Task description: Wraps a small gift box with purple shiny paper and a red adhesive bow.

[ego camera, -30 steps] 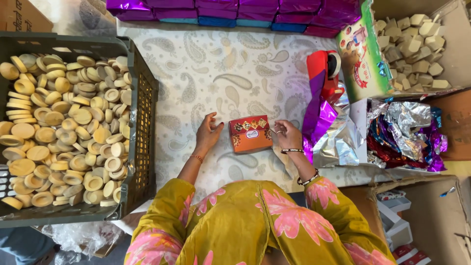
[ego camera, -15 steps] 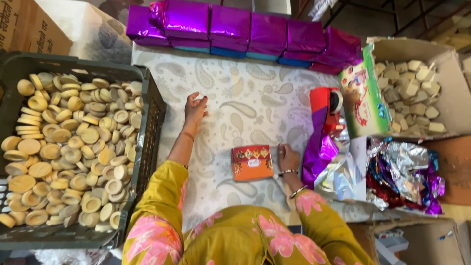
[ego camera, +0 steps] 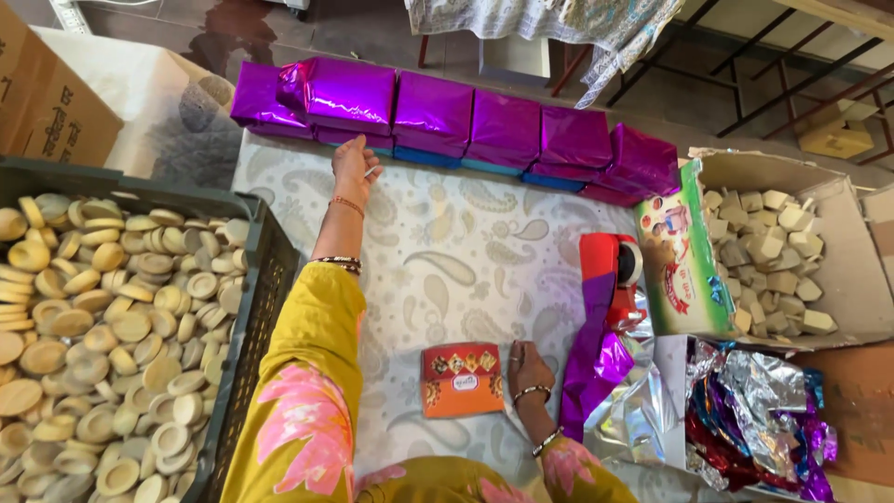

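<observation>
While the right hand (ego camera: 528,366) rests beside the small orange box (ego camera: 463,379), the left hand (ego camera: 354,163) is stretched far out to the row of purple parcels (ego camera: 503,126) at the back of the surface (ego camera: 466,251). The left fingers lie loosely spread and pinch nothing that I can make out. Their tips are at the lower edge of the second parcel (ego camera: 349,93), touching it or just short of it. A small pale sliver shows by them, too small to tell what it is.

The right fingers are pressed together, flat on the cloth, their tips against the orange box's right edge, steadying it rather than gripping. Purple foil (ego camera: 596,354) and a red tape dispenser (ego camera: 610,265) lie just beyond the back of that hand. A dark crate (ego camera: 251,279) of round pale discs (ego camera: 102,326) stands beside the left forearm.

To my eye this is a reach at its far end, with the orange box parked unwrapped near the body. Taking hold of that parcel would call for the fingers to open wider and slide over its slippery foil top, since the neighbours sit tight against it.
</observation>
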